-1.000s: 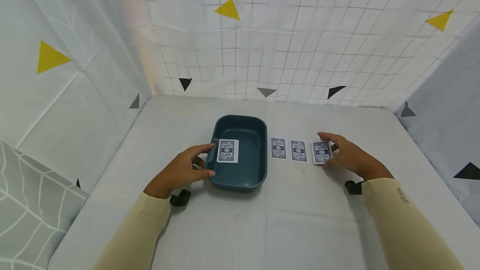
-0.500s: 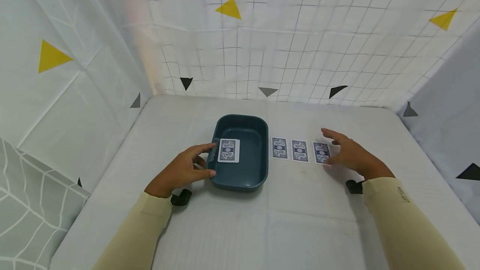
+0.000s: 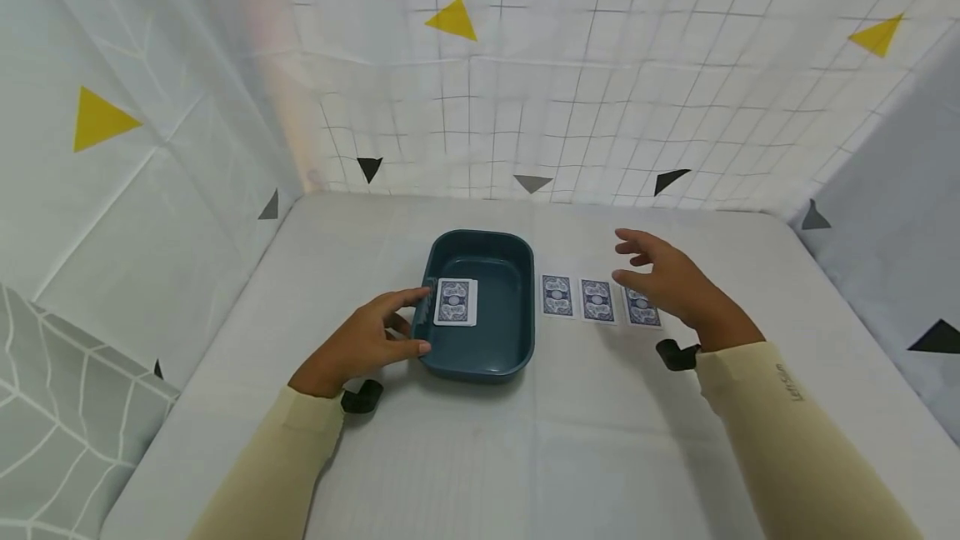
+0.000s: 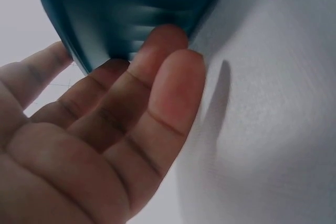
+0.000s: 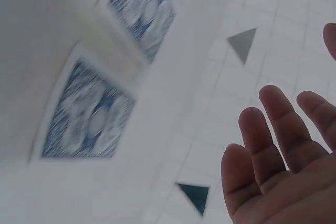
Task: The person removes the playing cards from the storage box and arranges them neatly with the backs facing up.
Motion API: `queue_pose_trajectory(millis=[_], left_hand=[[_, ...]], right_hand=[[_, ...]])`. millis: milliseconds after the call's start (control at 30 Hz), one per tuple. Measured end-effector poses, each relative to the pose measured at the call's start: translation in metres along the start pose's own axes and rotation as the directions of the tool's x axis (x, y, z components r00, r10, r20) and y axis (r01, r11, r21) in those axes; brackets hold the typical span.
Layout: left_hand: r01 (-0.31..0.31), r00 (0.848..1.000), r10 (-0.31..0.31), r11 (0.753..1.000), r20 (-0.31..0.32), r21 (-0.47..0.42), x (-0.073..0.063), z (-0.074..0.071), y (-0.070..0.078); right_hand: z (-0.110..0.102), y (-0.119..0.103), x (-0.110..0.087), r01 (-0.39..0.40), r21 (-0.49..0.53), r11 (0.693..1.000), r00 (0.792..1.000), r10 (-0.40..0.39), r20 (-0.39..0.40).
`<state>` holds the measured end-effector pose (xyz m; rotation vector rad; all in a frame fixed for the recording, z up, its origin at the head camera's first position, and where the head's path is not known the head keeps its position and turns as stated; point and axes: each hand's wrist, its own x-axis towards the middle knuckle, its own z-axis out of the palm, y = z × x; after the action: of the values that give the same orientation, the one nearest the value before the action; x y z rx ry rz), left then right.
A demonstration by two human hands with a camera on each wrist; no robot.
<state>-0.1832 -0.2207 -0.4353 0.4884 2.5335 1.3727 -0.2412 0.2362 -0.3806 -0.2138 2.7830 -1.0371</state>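
Observation:
A dark teal tray [image 3: 480, 369] stands on the white table, with a stack of blue-backed playing cards [image 3: 453, 303] face down on its left side. My left hand [image 3: 375, 336] holds the tray's left rim, index fingertip over the edge and other fingers curled against the outer wall [image 4: 94, 19]. To the right of the tray, face-down cards lie in a row: the near-tray card [image 3: 557, 297], the middle card [image 3: 597, 302] and the right-hand card [image 3: 641, 309], partly covered by my hand. My right hand [image 3: 671, 277] hovers over this end of the row, fingers spread and holding nothing.
White cloth covers the table [image 3: 465, 473]. A white curtain with grid lines and triangles [image 3: 532, 107] hangs along the back edge, and further sheets [image 3: 97, 215] close off the sides. Dark wrist cameras [image 3: 362, 397] sit below both hands.
My right hand has let go of the right-hand card, which now lies flat in the row, and has lifted up and to the left. The left hand stays at the tray.

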Motion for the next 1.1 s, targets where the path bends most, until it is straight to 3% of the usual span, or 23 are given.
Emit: queue_pose_trajectory(millis=[467,767,1100], left_hand=[[0.012,1.000,-0.012,1.000,0.003,0.005,0.001,0.000,0.000],[0.019,1.000,-0.019,1.000,0.002,0.013,0.003,0.000,-0.003],[0.007,1.000,-0.007,1.000,0.003,0.011,0.003,-0.002,-0.002]], right_hand=[[0.025,-0.083,0.016,0.138,0.056,0.989,0.989,-0.140,0.037],[0.046,-0.109,0.023,0.231,0.088,0.969,0.969,-0.237,0.070],[0.064,-0.126,0.032,0.237,0.110,0.965,0.961,-0.250,0.120]])
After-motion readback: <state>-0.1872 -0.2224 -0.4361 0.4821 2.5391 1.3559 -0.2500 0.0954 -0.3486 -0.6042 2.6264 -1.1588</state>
